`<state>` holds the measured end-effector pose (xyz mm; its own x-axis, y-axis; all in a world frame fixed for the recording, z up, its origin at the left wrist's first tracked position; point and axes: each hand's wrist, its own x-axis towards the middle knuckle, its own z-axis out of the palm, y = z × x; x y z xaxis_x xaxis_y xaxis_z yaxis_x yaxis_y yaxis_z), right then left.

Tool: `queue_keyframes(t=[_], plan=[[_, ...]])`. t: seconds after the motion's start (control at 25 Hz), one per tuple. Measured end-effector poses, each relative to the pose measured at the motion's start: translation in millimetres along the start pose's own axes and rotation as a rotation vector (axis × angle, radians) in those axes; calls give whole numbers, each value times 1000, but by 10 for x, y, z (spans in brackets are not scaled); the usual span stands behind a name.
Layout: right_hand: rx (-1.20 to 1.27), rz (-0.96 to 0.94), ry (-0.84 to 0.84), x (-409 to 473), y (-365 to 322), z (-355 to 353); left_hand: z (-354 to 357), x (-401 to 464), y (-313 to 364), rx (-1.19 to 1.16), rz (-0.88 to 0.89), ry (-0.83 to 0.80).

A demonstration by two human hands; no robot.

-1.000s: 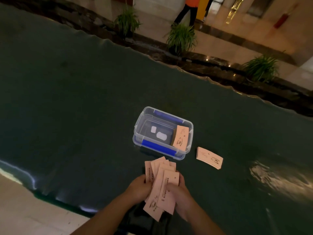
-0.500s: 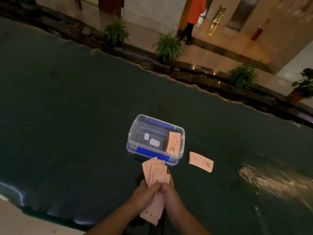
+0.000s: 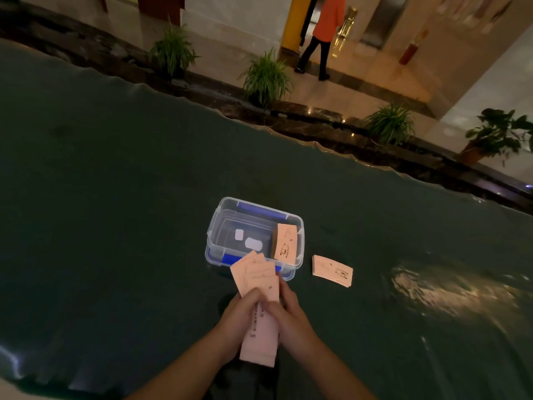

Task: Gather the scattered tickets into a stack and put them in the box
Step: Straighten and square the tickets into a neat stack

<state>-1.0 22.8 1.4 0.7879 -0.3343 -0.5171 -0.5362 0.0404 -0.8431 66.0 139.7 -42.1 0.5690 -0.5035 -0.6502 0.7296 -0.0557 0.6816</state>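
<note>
Both hands hold one bundle of pink tickets (image 3: pixel 256 278) low in the middle, just in front of the box. My left hand (image 3: pixel 240 313) grips the bundle from the left and my right hand (image 3: pixel 290 316) presses it from the right. The tickets fan out a little at their top end. The clear plastic box (image 3: pixel 219 223) with blue clips stands open on the dark green table. A stack of tickets (image 3: pixel 284 245) leans inside against its right wall. Another small stack (image 3: pixel 331 269) lies flat on the table right of the box.
The green table (image 3: pixel 115 197) spreads wide to the left and right, with a bright glare patch (image 3: pixel 450 287) at the right. Beyond its far edge are potted plants (image 3: pixel 266 77) and a person in orange (image 3: pixel 323 36) walking away.
The loose fan of tickets has been squeezed into a tighter bundle between my hands. The hands have come together around it. The view has tilted upward.
</note>
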Motion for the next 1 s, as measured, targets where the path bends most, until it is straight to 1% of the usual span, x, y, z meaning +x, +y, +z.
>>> queue_keyframes(t=[0.16,0.24,0.36,0.44,0.52,0.6,0.68,0.8,1.0], plan=[[433,28,130,-73,6,-235,343,65,145,-84,-6,16],[669,69,149,-119,53,-386,532,113,186,-142,8,23],[876,69,171,-149,146,-656,876,195,195,-204,36,43],[910,74,213,-126,194,-836,1122,273,140,-252,48,64],[861,75,260,-70,219,-996,1313,366,75,-286,67,65],[822,75,311,-6,250,-1249,1529,446,26,-292,59,36],[849,93,337,85,291,-1567,1698,512,8,-271,44,1],[849,112,254,229,347,-2080,1889,623,21,-209,42,-17],[680,133,127,509,362,-2686,2081,791,110,-67,0,13]])
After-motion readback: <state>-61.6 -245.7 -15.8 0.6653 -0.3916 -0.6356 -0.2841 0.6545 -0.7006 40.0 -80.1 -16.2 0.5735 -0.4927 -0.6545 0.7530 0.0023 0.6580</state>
